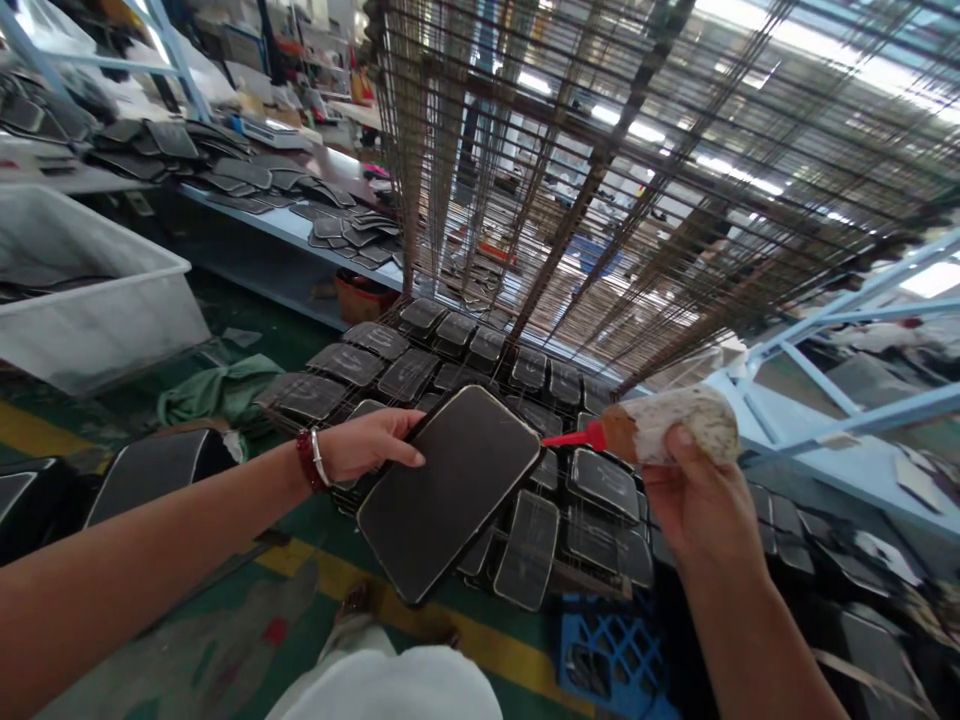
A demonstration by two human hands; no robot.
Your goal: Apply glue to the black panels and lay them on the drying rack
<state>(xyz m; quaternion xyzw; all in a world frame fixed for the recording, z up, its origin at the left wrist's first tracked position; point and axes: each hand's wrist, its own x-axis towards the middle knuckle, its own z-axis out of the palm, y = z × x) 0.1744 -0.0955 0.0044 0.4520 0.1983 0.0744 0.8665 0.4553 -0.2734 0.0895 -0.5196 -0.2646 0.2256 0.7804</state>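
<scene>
A dark rectangular panel with rounded corners and a pale line along its rim (457,490) is held tilted in my left hand (371,447), thumb on its face at the upper left edge. My right hand (694,480) is wrapped round a whitish, stained bottle (675,422) lying sideways. The bottle's red nozzle (574,438) points left, its tip at the panel's right corner. Beneath the panel, many similar dark pieces (527,550) lie in rows on a wire rack.
Stacked wire racks (600,150) rise tilted beyond my hands. A white bin (97,300) stands at the left, near a green cloth (221,395). A blue crate (615,650) sits low on the floor. More dark pieces cover a long bench (292,225).
</scene>
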